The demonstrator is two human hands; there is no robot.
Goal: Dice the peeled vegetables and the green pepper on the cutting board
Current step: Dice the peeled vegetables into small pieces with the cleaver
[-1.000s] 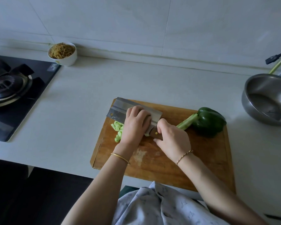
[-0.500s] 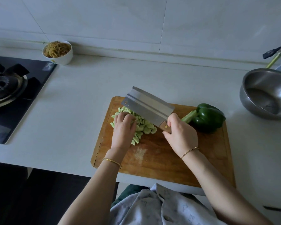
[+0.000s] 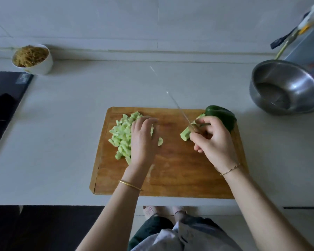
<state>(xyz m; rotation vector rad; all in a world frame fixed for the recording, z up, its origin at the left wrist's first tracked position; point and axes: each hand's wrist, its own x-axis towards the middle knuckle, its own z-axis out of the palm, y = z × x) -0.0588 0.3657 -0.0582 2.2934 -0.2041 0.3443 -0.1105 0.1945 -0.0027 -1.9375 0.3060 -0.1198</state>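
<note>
A wooden cutting board [image 3: 172, 171] lies on the pale counter. A pile of diced light-green pieces [image 3: 121, 134] covers its left part. My left hand [image 3: 143, 140] rests flat against the right side of that pile, fingers together. My right hand [image 3: 213, 140] grips the cleaver [image 3: 178, 107] by its handle; the blade is seen edge-on and points away toward the wall. A peeled light-green stalk piece [image 3: 187, 133] lies right beside my right hand, with its fingers touching it. The dark green pepper [image 3: 223, 116] sits at the board's far right corner.
A steel bowl [image 3: 285, 87] stands at the right on the counter. A white bowl of brown shreds [image 3: 33, 58] sits at the back left by the wall. A black stove [image 3: 5, 98] fills the left edge. Utensil handles [image 3: 288, 38] stick up at the far right.
The cleaver has left the diced pile and swung right, now edge-on over the stalk piece. My left hand shifted to the pile's right side. The camera now looks more steeply down.
</note>
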